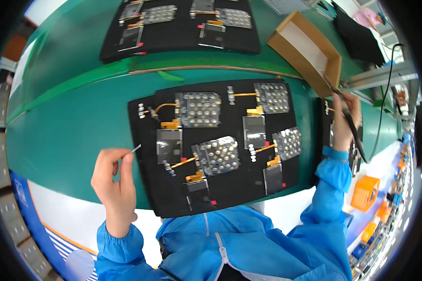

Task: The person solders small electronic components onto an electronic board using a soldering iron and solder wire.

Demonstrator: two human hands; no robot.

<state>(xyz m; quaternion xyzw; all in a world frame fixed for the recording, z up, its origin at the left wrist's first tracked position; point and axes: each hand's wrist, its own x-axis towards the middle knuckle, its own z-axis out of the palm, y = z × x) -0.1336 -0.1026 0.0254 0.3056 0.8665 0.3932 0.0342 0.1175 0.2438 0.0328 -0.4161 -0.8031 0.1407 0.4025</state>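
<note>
Pinching with thumb and forefinger pressed almost together, the left hand (pixel 116 180) is holding one thin white strip (pixel 136 148) just beside the left edge of a black mat (pixel 248 188); the right hand (pixel 341 124) is closing its fingers around one black pen-shaped tool (pixel 353 126), whose tip is pointing at the near end of a cardboard box (pixel 295 57), though I cannot tell whether the two are touching. Nearest, two blue sleeves (pixel 330 182) are coming up from the lower edge. Beyond them, that mat is lying on the green table (pixel 70 126) and carrying four keypad boards (pixel 216 156) dotted with round shiny domes, four dark screens (pixel 254 131) and four small connector pieces (pixel 252 153), one of each to a set, with orange flex strips (pixel 183 162) joining them. At the right, a second black mat (pixel 320 129) is showing partly behind the right arm, its parts too hidden for counting. Farther off, the single box is standing open, and a third black mat (pixel 180 41) is bearing two visible keypad boards and two screens, its far side running out of view. Farthest, one person in pink (pixel 366 18) is appearing at the upper right.
</note>
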